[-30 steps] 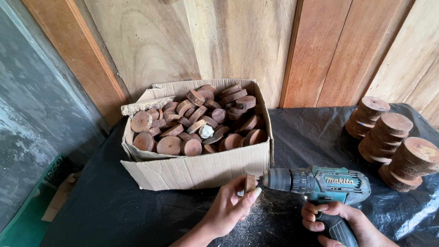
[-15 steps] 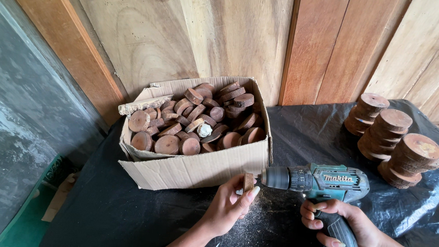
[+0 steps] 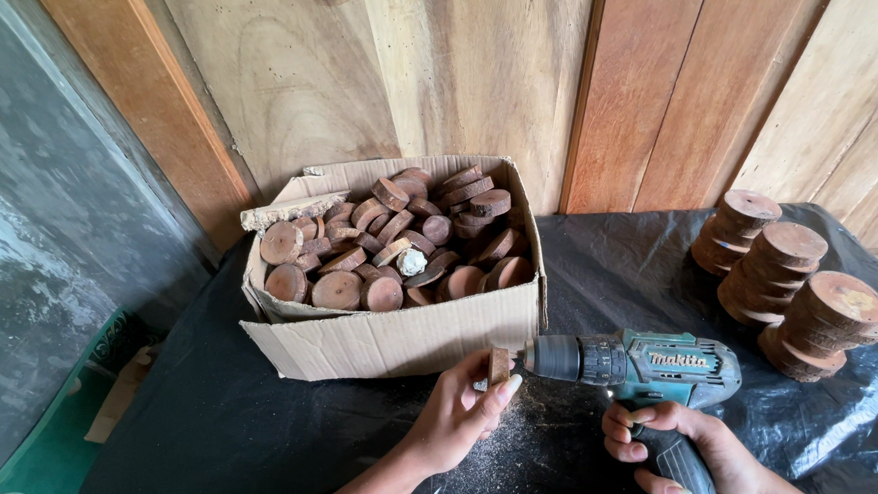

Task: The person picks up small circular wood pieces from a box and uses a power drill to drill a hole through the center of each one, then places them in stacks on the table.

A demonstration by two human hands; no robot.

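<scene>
Wooden disc [image 3: 499,365] pinched in left hand [image 3: 455,418] | right hand [image 3: 693,461] grips teal drill [image 3: 643,366] | cardboard box [image 3: 394,340] behind

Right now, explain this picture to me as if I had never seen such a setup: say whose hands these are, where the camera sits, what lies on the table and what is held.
There is no machine here: a person works with two bare hands, and the camera sits on their head, looking down. The left hand pinches a small wooden disc on edge. The right hand grips a teal cordless drill whose tip meets the disc. They work over a table covered in black plastic sheet, dusted with sawdust near the hands. Behind the hands stands an open cardboard box full of similar wooden discs. At the right stand three stacks of larger wooden rounds. Wooden planks form the wall behind.
</scene>
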